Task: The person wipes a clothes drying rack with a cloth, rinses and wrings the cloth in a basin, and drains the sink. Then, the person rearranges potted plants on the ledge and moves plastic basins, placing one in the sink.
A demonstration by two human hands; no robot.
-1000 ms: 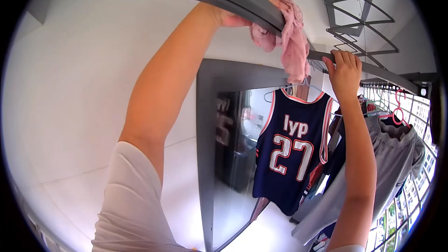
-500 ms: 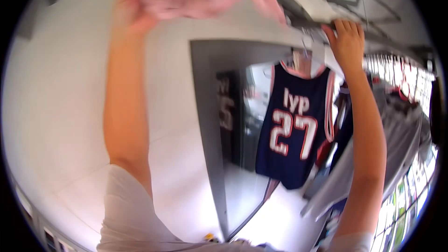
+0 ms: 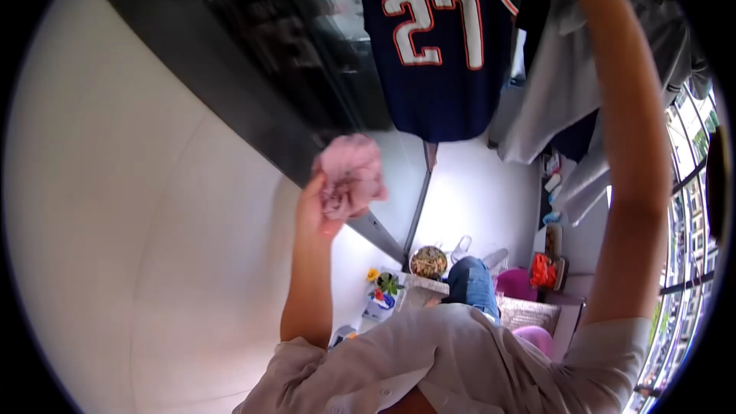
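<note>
My left hand [image 3: 314, 203] is closed around a bunched pink cloth [image 3: 353, 172], held in front of me at chest height. Folds in the cloth cover most of the fingers. My right arm [image 3: 632, 130] reaches up along the right side, and its hand lies beyond the top edge of the picture. Between the arms hangs a navy jersey [image 3: 441, 100] with "lyp 27" in white and red; its upper part is cut off.
Grey garments [image 3: 548, 84] hang beside my right arm. A dark-framed glass door [image 3: 184, 54] stands behind the cloth. Below are a bowl [image 3: 429, 262], a small plant [image 3: 389, 284] and a red item [image 3: 543, 270]. Window bars [image 3: 694, 176] line the right side.
My left hand has come down from the overhead rail with the pink cloth. The view has tilted downward, so the rail and my right hand have left the picture.
</note>
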